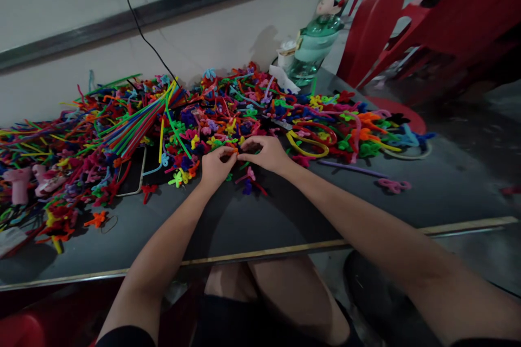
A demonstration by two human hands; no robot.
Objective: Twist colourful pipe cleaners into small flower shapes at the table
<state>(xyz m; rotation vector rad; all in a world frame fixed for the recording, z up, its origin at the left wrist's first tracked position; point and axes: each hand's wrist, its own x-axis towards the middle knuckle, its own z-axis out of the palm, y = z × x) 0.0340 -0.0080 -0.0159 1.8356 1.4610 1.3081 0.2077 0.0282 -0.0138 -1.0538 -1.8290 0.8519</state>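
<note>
My left hand (215, 166) and my right hand (266, 155) meet above the dark table, fingertips pinched together. Between them shows a small bit of orange pipe cleaner (235, 150), mostly hidden by the fingers. Just below, a pink, purple and red twisted pipe-cleaner piece (249, 178) lies on the tabletop. Beyond both hands spreads a large heap of pipe-cleaner shapes (211, 124) in many colours. Scissors with yellow handles (308, 143) rest at its edge, right of my right hand.
A bundle of straight pipe cleaners (140, 122) lies across a phone (132, 171) at the left. At the back stands a green clear bottle (311, 54), with red chairs (372, 32) beyond. A black cable (136, 19) hangs down. The table's front edge (268, 254) crosses before my legs.
</note>
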